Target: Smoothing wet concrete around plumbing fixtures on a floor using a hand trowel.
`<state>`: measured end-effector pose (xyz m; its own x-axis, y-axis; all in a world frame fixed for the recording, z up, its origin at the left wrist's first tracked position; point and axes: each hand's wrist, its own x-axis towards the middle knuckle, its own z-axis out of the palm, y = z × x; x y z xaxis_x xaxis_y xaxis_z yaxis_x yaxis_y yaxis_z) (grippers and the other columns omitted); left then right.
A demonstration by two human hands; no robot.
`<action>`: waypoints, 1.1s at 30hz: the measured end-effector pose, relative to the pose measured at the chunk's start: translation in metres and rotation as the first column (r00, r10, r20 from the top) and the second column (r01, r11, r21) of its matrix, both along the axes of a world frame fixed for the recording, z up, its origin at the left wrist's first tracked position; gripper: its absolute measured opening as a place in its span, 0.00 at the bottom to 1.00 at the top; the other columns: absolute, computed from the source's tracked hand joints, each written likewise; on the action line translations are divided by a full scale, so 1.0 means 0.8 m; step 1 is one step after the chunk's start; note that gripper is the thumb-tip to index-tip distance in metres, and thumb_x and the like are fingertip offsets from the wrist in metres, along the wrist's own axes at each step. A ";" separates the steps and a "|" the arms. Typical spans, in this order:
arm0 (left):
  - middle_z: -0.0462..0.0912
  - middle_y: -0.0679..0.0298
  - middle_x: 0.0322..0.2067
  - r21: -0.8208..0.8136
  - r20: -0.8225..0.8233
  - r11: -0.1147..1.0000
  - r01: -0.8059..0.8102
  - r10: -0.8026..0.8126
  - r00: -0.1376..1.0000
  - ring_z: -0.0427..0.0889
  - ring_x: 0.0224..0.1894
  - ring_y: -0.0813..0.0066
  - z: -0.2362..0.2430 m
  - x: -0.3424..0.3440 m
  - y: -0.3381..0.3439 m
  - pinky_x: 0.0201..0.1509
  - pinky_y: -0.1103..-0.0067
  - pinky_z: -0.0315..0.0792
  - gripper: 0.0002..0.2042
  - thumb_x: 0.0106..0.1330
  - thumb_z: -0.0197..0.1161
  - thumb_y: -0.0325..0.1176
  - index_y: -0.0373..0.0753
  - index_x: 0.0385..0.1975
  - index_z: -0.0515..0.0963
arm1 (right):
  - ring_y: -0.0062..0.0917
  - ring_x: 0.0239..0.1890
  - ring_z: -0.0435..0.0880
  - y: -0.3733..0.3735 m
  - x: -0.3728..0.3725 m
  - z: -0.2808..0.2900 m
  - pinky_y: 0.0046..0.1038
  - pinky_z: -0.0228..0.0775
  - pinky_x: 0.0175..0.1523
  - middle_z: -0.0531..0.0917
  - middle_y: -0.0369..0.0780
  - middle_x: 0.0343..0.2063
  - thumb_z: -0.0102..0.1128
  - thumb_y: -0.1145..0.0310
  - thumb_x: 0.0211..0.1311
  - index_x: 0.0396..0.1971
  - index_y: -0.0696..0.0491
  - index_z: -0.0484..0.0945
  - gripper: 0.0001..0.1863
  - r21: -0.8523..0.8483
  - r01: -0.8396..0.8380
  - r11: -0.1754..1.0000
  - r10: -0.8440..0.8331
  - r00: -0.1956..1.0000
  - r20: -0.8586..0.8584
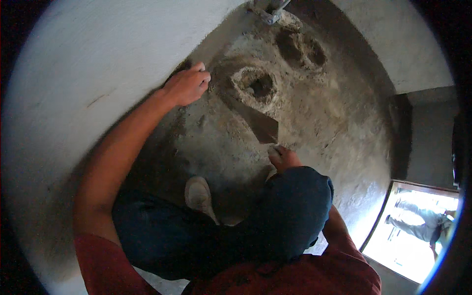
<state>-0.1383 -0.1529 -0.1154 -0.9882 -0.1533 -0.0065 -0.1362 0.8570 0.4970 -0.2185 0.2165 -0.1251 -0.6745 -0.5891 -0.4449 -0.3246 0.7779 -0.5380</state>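
Note:
My right hand is closed round the handle end of a trowel, in front of my right knee. The trowel's dark, pointed blade lies low over the rough cement floor and reaches toward a round hole with a crumbly rim. My left hand is at the foot of the pale wall, left of that hole. Its fingers are curled in, and whatever they may hold is hidden.
Farther back are two adjoining holes and a grey pipe fitting. A white wall runs along my left. My shoe stands on the floor. At the right, a person shows through a bright doorway.

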 end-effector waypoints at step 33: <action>0.73 0.55 0.41 0.119 -0.207 0.993 -0.008 0.033 0.978 0.75 0.43 0.56 0.003 -0.009 0.008 0.47 0.70 0.70 0.08 0.64 0.52 0.29 0.34 0.38 0.75 | 0.50 0.39 0.78 -0.153 0.078 -0.100 0.45 0.71 0.43 0.79 0.56 0.35 0.57 0.65 0.53 0.46 0.67 0.65 0.25 -0.088 0.008 0.996 -0.003 0.998 0.055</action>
<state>-0.1454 -0.1466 -0.1127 -0.9662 -0.1841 0.1802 -0.0362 0.7897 0.6125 -0.1564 0.0944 -0.2054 -0.6540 -0.6239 -0.4278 -0.2881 0.7283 -0.6218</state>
